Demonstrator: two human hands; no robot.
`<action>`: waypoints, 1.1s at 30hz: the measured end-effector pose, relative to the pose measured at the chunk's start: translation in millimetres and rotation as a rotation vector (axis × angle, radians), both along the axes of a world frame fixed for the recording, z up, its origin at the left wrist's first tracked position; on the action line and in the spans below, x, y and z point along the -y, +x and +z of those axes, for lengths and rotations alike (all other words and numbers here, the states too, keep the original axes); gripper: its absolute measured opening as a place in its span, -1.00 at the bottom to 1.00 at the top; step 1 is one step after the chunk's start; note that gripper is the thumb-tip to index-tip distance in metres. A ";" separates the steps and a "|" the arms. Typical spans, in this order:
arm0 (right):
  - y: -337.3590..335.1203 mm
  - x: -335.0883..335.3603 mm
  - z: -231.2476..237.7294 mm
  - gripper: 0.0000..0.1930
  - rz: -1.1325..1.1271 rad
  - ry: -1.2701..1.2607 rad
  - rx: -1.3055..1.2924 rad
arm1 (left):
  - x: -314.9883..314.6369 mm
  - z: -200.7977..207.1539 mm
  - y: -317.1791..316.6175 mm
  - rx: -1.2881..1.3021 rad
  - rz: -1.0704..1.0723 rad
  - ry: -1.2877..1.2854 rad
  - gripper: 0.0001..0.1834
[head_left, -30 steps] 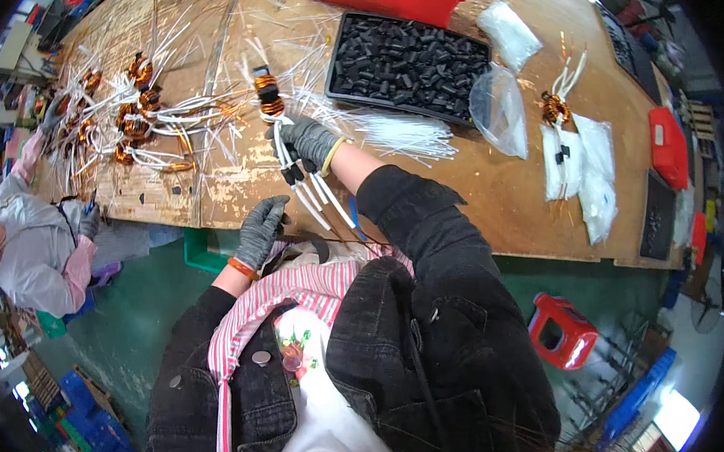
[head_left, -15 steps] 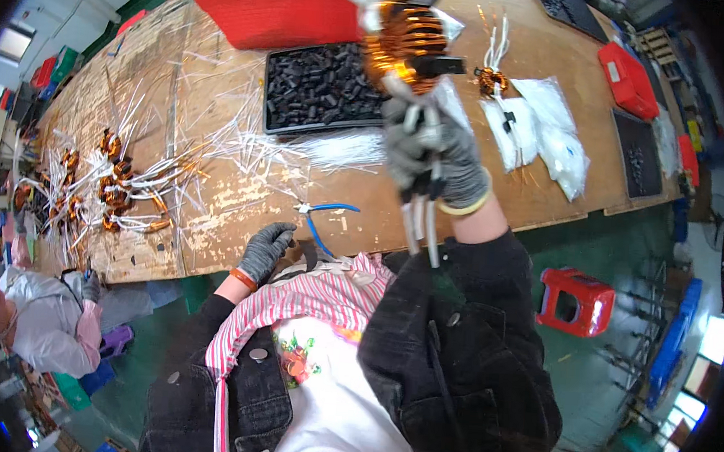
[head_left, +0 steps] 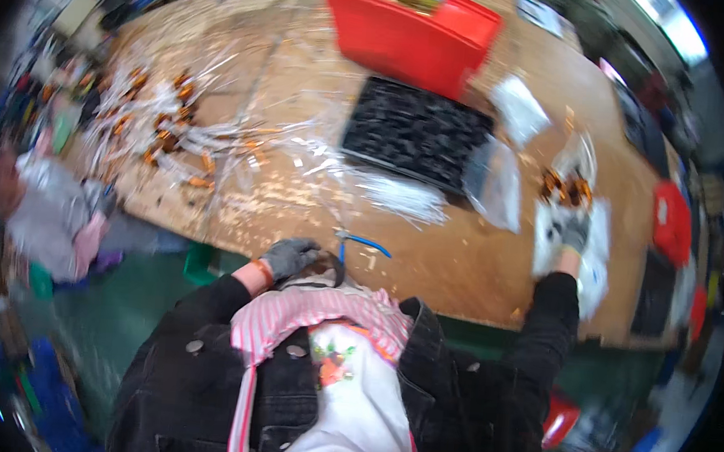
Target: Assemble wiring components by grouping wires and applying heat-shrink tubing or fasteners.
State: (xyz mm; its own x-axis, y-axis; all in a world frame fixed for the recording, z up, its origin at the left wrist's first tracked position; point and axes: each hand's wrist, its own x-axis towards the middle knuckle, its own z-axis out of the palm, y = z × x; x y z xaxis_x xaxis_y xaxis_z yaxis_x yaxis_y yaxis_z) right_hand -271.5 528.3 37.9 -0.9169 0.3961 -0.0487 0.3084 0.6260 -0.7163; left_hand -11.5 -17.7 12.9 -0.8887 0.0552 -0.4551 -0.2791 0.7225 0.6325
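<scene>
My right hand (head_left: 573, 231), in a grey glove, reaches to the right side of the table. Its fingers, somewhat blurred, close on the leads of a copper-wound coil (head_left: 582, 193) with white wires. A second copper coil (head_left: 552, 186) lies just left of it. White plastic bags (head_left: 595, 280) lie under and beside the hand. My left hand (head_left: 291, 257), also gloved, rests at the table's near edge, fingers loosely stretched and holding nothing I can see. Close to its right lie blue-handled cutters (head_left: 367, 244), partly hidden by my clothing.
A black tray (head_left: 411, 177) of small black pieces stands mid-table before a red bin (head_left: 409, 36). Thin white strips (head_left: 402, 197) lie at its near side. Several wired coils (head_left: 167, 138) are heaped on the left. Another person (head_left: 56, 213) sits at the left end.
My right hand has carried the coil from up in front of me down to the right, beside the other coil. My left hand stays by the table edge. The view has turned.
</scene>
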 end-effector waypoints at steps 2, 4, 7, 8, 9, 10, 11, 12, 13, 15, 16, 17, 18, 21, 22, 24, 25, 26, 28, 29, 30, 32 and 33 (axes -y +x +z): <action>-4.0 -91.6 -33.6 -0.69 -0.129 0.352 0.048 | 0.0 -14.1 -9.7 -0.052 -0.012 0.046 -0.70; -21.6 -34.1 -22.2 -0.53 -0.057 0.446 0.411 | 13.0 -20.5 -0.2 0.000 0.063 0.043 -0.67; -36.7 -10.4 -55.7 -0.56 0.116 0.901 0.047 | 23.1 -40.0 0.0 -0.040 0.082 0.014 -0.66; -36.6 -13.4 -75.2 -0.54 0.134 1.049 -0.225 | 26.3 -48.0 -3.9 -0.059 0.077 0.047 -0.66; -38.3 5.6 -76.9 -0.54 0.157 1.049 -0.231 | 32.3 -48.1 -3.5 -0.054 0.099 0.048 -0.66; -34.5 28.1 -82.9 -0.54 0.179 0.782 -0.261 | 38.4 -48.0 -4.2 -0.055 0.125 0.032 -0.66; -26.4 57.8 -85.5 -0.54 0.199 0.513 -0.284 | 45.5 -46.6 -4.8 -0.057 0.152 0.015 -0.66; -8.8 111.1 -71.0 -0.57 0.257 0.325 -0.225 | 56.2 -44.3 -1.9 -0.053 0.212 -0.028 -0.67; 9.2 151.9 -49.6 -0.61 0.302 0.147 -0.166 | 67.5 -46.6 -0.3 -0.052 0.234 -0.027 -0.67; 21.5 162.4 -84.1 -0.73 0.366 -0.444 -0.325 | 84.4 -50.3 -14.9 -0.022 0.398 0.008 -0.69; 33.6 187.2 -75.9 -0.73 0.386 -0.449 -0.318 | 102.7 -52.8 -12.4 -0.101 0.416 -0.058 -0.70; 56.9 221.5 -52.8 -0.75 0.477 -0.260 -0.328 | 123.2 -56.0 -9.8 -0.178 0.430 -0.125 -0.71; 73.0 244.4 -35.0 -0.76 0.560 -0.065 -0.343 | 142.0 -60.3 -8.9 -0.162 0.532 -0.065 -0.71; 91.1 263.0 -26.5 -0.72 0.472 -0.350 0.013 | 181.9 -53.9 -12.5 -0.226 0.649 -0.036 -0.71; 93.7 263.5 -32.9 -0.70 0.468 -0.324 0.077 | 190.7 -52.1 -11.1 -0.223 0.644 -0.029 -0.71; 99.6 259.4 -39.1 -0.69 0.440 -0.315 0.094 | 205.2 -47.7 -21.7 -0.261 0.598 -0.068 -0.71; 104.3 255.4 -42.2 -0.68 0.427 -0.315 0.117 | 211.7 -45.5 -25.4 -0.264 0.569 -0.050 -0.71; 109.1 251.4 -46.8 -0.72 0.416 -0.235 0.113 | 215.9 -44.9 -30.3 -0.271 0.555 -0.052 -0.71; 119.9 261.8 -44.4 -0.75 0.538 -0.054 0.000 | 233.7 -59.9 -31.3 -0.263 0.526 -0.016 -0.70; 122.3 279.8 -31.6 -0.76 0.601 0.068 0.008 | 251.9 -75.2 -25.2 -0.246 0.514 0.017 -0.70; 128.1 291.4 -27.1 -0.75 0.617 0.102 -0.073 | 261.1 -84.8 -22.6 -0.268 0.508 0.002 -0.70; 132.4 300.4 -30.2 -0.71 0.602 0.143 0.074 | 272.6 -91.6 -30.0 -0.253 0.489 -0.009 -0.70; 136.8 307.0 -26.1 -0.71 0.572 0.151 0.070 | 284.9 -102.3 -34.3 -0.206 0.536 0.030 -0.67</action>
